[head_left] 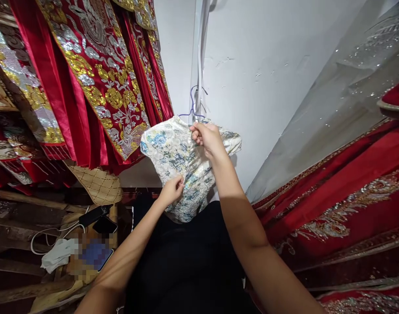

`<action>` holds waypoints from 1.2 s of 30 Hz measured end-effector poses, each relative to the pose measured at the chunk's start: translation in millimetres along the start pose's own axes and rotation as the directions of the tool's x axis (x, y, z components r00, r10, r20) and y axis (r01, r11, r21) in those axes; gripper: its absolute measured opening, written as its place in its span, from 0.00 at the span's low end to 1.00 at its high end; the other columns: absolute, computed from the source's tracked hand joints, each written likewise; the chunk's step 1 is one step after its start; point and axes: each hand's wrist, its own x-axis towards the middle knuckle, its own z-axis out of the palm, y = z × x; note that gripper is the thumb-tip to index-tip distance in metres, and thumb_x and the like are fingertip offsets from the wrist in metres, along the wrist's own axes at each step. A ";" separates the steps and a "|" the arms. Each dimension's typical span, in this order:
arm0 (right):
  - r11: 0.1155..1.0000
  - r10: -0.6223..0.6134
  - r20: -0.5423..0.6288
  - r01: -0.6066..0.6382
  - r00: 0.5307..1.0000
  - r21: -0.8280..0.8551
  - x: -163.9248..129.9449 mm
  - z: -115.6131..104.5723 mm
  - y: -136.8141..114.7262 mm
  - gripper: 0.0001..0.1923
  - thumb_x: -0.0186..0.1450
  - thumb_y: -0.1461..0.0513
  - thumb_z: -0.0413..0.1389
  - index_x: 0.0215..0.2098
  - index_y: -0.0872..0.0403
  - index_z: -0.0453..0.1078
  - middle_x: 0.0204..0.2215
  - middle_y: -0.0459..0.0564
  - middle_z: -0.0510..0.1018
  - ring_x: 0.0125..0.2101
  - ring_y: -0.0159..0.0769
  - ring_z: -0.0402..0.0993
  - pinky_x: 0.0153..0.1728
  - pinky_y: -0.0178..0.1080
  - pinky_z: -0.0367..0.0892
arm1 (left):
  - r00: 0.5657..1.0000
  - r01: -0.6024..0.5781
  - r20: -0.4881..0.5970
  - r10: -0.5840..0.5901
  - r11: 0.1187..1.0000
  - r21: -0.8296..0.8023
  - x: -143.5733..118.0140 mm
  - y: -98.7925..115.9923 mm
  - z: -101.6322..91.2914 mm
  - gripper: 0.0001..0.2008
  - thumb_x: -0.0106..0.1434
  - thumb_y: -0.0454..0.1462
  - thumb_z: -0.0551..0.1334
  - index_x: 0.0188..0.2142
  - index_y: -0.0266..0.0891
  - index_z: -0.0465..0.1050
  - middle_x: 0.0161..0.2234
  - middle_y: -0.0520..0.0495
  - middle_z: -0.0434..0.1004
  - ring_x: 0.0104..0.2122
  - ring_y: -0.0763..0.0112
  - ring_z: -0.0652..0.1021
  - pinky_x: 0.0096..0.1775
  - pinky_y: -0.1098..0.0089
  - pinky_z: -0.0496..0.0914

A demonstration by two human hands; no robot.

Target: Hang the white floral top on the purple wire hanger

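Right hand [208,138] pinches the floral garment [173,152] at twelve o'clock; left hand [173,189] grips its fabric closed at six.

Small floral brocade dress [173,152], cream with blue flowers, hangs on blue wire hanger [192,107] against white wall [268,65]. Right hand [208,137] pinches fabric up at collar, left hand [172,189] grips front lower down. Red gold-embroidered robes [98,74] packed on left, more red sequined fabric [343,196] on right. Phones [99,218] and white cable [52,233] on wooden stool [71,279] bottom left.
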 end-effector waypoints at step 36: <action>0.964 0.217 0.139 -0.189 0.966 -0.189 -96.3 -59.2 120.5 0.21 0.63 0.45 0.60 0.24 0.52 0.73 0.20 0.46 0.74 0.22 0.33 0.68 0.23 0.35 0.62 | 0.908 0.021 -0.228 -0.351 0.582 -0.813 29.4 60.9 -30.3 0.06 0.60 0.40 0.61 0.30 0.40 0.68 0.31 0.49 0.73 0.33 0.68 0.75 0.41 0.67 0.72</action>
